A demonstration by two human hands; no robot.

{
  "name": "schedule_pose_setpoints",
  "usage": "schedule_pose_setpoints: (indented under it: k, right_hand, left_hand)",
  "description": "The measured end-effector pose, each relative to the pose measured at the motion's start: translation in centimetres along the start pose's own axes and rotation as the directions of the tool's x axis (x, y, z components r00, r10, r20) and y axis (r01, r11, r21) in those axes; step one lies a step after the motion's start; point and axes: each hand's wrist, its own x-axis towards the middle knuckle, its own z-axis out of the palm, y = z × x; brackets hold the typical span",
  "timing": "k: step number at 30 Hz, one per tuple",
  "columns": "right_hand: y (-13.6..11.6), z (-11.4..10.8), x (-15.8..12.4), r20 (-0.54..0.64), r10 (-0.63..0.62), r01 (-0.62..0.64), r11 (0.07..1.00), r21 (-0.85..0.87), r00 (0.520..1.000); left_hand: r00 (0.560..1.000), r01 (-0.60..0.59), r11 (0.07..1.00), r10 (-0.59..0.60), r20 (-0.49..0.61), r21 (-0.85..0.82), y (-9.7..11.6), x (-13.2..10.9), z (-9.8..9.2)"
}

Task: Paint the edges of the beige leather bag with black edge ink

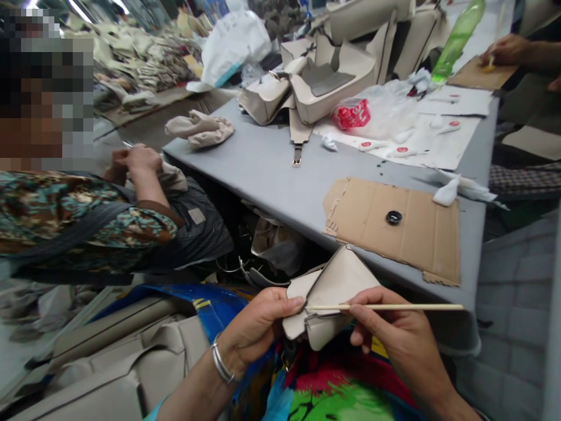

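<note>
Over my lap, a beige leather bag piece (346,275) with dark edges is pinched in my left hand (263,316), thumb on top. A thin wooden stick (412,307) is gripped between the thumb and fingers of my right hand (390,327). Its left tip meets the dark edge of the leather near my left thumb. The far side of the piece lies close to the table's front edge. Beyond it, a small round black dish (393,217) sits on a flat cardboard sheet (363,204).
The grey table (263,158) holds beige bags (333,82), a plastic bag (385,105), white bottles (403,152) and a green bottle (460,38). A co-worker (87,216) sits at left; another person's hand (508,51) holds a stick at upper right. More beige bags (109,368) lie lower left.
</note>
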Motion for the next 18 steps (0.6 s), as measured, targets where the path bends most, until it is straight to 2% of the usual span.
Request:
schedule_pose_setpoints:
  k: [9,18]
  right_hand:
    - [-0.95,0.19,0.30,0.029,0.077,-0.075,0.994,-0.077,0.997]
    - [-0.73,0.45,0.25,0.018,0.091,-0.090,0.994,-0.063,0.996]
  left_hand:
    - [0.999,0.037,0.999,-0.037,0.020,-0.006,-0.18,0.21,-0.69]
    - [0.999,0.051,0.997,-0.051,0.006,0.051,0.02,0.06,-0.68]
